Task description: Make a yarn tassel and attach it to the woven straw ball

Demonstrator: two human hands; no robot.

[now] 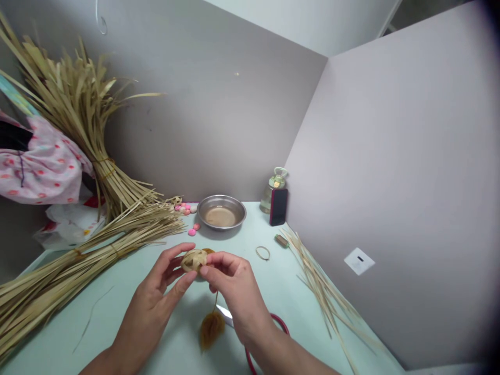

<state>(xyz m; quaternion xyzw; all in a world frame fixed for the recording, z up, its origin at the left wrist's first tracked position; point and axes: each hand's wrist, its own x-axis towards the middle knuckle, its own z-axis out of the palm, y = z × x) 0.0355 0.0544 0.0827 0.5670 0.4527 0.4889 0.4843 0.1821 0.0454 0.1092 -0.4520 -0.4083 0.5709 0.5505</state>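
Observation:
Over the middle of the table I hold up a small woven straw ball (192, 261) with gaps in its weave. My left hand (152, 297) is closed on its left side, thumb below and fingers above. My right hand (236, 284) pinches its right edge between thumb and forefinger. Something brown shows behind the ball, partly hidden by my fingers. Below hangs or lies a brown fuzzy leaf-shaped tuft (212, 329) with a thin stem running up toward my right hand. Scissors with red handles (280, 323) lie under my right forearm, which covers their middle.
Bundles of dry straw strips (117, 247) fill the left side. A metal bowl of water (221, 226) stands at the back beside pink pebble-like pieces (192, 232). Farther right are a bottle (266, 199), a phone (278, 207), a straw ring (263, 254), a wire spool (281, 240) and loose strips (320, 286).

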